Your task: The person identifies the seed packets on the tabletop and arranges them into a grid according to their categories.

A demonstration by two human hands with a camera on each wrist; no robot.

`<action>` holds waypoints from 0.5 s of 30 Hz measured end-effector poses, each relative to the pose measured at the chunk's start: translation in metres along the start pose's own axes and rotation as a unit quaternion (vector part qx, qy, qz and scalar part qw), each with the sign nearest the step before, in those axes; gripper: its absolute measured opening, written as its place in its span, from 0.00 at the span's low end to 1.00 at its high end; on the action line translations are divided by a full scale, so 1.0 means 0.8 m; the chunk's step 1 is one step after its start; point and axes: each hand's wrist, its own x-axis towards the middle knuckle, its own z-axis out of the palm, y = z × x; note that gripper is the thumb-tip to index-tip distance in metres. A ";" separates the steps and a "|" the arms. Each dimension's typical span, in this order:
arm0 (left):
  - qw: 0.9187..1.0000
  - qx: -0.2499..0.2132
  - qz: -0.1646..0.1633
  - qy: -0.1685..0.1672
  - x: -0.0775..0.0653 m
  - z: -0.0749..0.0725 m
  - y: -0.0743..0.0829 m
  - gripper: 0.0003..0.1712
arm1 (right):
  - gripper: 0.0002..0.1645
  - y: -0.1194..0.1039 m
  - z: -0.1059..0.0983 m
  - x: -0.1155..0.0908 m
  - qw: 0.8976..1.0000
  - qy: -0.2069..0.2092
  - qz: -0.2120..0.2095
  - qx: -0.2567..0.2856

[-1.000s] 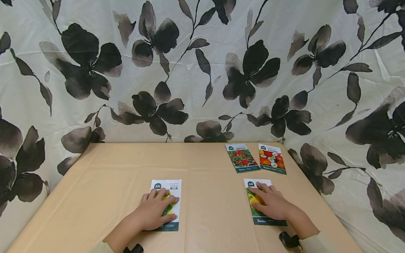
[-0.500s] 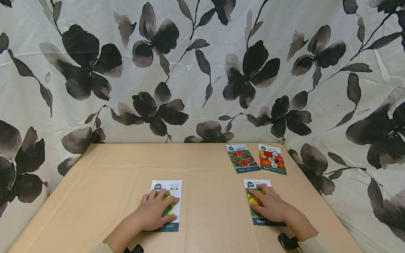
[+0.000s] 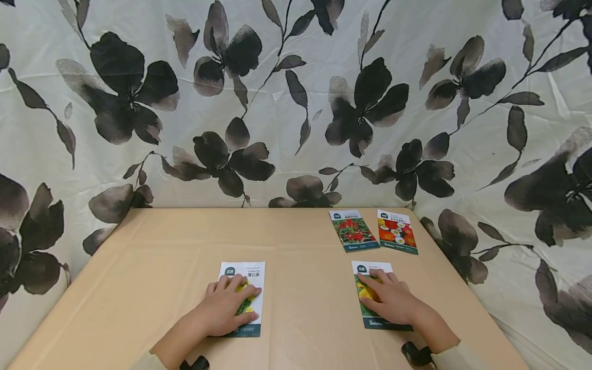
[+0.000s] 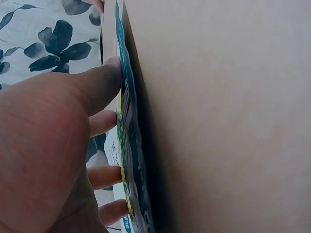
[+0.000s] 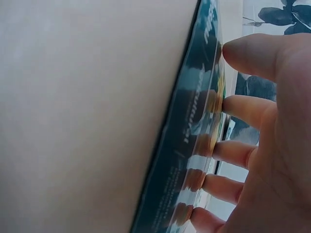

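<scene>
My left hand (image 3: 227, 304) rests on a white seed packet (image 3: 256, 295) with a green band at its foot and a yellow flower picture partly hidden by the fingers. In the left wrist view, the thumb and fingertips press on the face of this seed packet (image 4: 127, 116), which lies on the table. Over on the right, my right hand (image 3: 393, 298) lies across another seed packet (image 3: 376, 322) with yellow flowers and a dark green foot. The right wrist view has the spread fingertips touching the top of that glossy packet (image 5: 189, 97).
Two more seed packets lie at the back right of the tan table (image 3: 305, 288): one with red spiky flowers (image 3: 354, 231), one with red and white blooms (image 3: 398, 232). A floral cloth (image 3: 296, 103) hangs behind the table. Dark wrist devices sit at both wrists.
My right hand has slid its seed packet slightly to the left along the table. The left hand and its packet stay in place.
</scene>
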 end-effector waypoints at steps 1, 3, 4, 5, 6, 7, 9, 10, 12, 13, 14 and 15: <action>1.000 0.000 0.000 0.001 0.000 0.000 0.000 0.33 | 0.42 -0.001 0.000 0.000 1.000 0.001 0.001 -0.002; 1.000 0.000 -0.002 -0.001 0.001 0.001 -0.001 0.33 | 0.41 -0.003 0.001 -0.001 1.000 0.003 0.003 -0.004; 1.000 0.000 -0.003 -0.002 0.001 0.001 -0.001 0.33 | 0.41 -0.003 0.001 -0.001 1.000 0.004 0.003 -0.005; 1.000 0.000 -0.003 -0.002 0.001 0.001 -0.001 0.33 | 0.41 -0.003 0.002 -0.001 1.000 0.006 0.003 -0.005; 1.000 0.000 -0.004 -0.003 0.001 0.001 -0.001 0.33 | 0.41 -0.004 0.002 -0.001 1.000 0.007 0.003 -0.005; 1.000 -0.001 -0.004 -0.004 0.001 0.001 -0.001 0.33 | 0.41 -0.004 0.002 -0.001 1.000 0.007 0.003 -0.005; 1.000 0.000 -0.004 -0.006 0.001 0.001 -0.001 0.33 | 0.41 -0.005 0.003 -0.001 1.000 0.007 0.004 -0.004; 1.000 0.000 -0.004 -0.006 0.001 0.001 -0.001 0.33 | 0.41 -0.005 0.003 -0.001 1.000 0.007 0.004 -0.004; 1.000 0.000 -0.003 -0.006 0.001 0.001 0.000 0.33 | 0.41 -0.006 0.003 -0.001 1.000 0.007 0.004 -0.002; 1.000 0.000 -0.003 -0.005 0.001 0.000 0.000 0.33 | 0.41 -0.006 0.003 -0.001 1.000 0.007 0.004 -0.001; 1.000 0.001 -0.002 -0.004 0.001 0.001 0.000 0.33 | 0.41 -0.006 0.004 -0.001 1.000 0.007 0.005 0.001; 1.000 0.001 -0.001 -0.003 0.001 0.000 0.000 0.33 | 0.40 -0.006 0.004 -0.001 1.000 0.008 0.005 0.002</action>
